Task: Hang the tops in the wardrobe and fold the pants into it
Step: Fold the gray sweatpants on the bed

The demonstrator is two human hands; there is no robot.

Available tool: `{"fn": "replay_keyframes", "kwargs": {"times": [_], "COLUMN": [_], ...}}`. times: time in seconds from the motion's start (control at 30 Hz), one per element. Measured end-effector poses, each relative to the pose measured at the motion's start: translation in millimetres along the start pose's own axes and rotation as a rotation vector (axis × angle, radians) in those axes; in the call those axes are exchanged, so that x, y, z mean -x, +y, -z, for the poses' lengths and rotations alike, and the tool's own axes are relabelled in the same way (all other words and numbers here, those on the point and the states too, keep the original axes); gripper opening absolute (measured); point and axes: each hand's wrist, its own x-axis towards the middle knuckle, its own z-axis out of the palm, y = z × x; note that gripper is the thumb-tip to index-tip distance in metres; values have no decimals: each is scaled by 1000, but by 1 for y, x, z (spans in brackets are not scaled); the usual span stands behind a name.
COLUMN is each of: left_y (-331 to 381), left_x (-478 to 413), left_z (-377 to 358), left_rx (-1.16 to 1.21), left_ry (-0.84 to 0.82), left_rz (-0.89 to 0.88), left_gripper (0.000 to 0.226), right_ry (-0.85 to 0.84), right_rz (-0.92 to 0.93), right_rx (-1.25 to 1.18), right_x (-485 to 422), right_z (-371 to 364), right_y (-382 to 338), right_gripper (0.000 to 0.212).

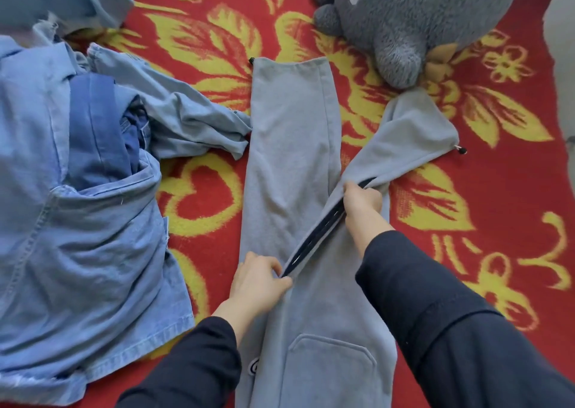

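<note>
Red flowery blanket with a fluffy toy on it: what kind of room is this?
Probably a bedroom, likely on a bed: a red flowered blanket covers the surface, a grey plush toy lies on it, and grey pants and a denim pile are spread out.

Grey pants (289, 146), waist beyond bottom edge

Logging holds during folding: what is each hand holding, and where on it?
Both hold the grey pants by the dark stripe along one leg: the left hand pinches its near end, the right hand grips its far end.
</note>
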Motion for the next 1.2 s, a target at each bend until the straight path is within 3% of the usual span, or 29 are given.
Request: {"fn": "replay_keyframes", "kwargs": {"times": [0.1, 0.13, 0.2, 0.27, 0.3, 0.37, 0.47, 0.57, 0.67, 0.73, 0.83, 0.97, 1.07, 1.2], "left_y": [-3, -8, -23, -34, -35, -30, -17, -9, -15, -38, -67, -45, -23, -20], "left_x": [-3, -3, -1, 3, 5, 7, 6, 6, 7, 8, 5, -25, -60, -110], "left_z": [17, 21, 28, 29, 27, 20, 5, -4, 12, 24, 34, 36, 39, 54], "left_rx": [161, 211, 365, 589, 671, 683, 388, 203, 650, 846, 627, 335, 144, 0], "left_ry": [-36, -36, -34, -68, -101, -171, -200, -205, -312, -229, -36, 134, 221, 236], "left_rz": [18, 30, 84, 158, 198, 225, 121, 8, 168, 310, 392, 189, 4, -121], "left_gripper": [17, 19, 20, 14, 13, 22, 38, 25, 5, 10, 26, 59, 80, 81], "right_ry": [182, 120, -214, -563, -632, -614, -540, -565, -553, -537, -463, -189, -110, -29], "right_rz": [445, 606, 779, 748, 724, 695, 734, 777, 783, 773, 710, 292, 62, -134], "right_rx": [229, 290, 349, 496, 597, 757, 877, 969, 985, 976, 745, 189, -175, -585], "right_x": [18, 30, 42, 44, 41, 38, 33, 31, 26, 23, 18, 3, -11, -31], "right_z": [-20, -27, -44, -59, -64, -68, -61, -51, -46, -42, -42, -42, -38, -31], "right_y": [-26, -31, -30, -17, -9, 6, 14, 12, 9, 9, 7, -12, -28, -44], "right_gripper": [22, 28, 30, 16, 28, 36, 38, 42, 44, 43, 45, 33, 29, 58]}}
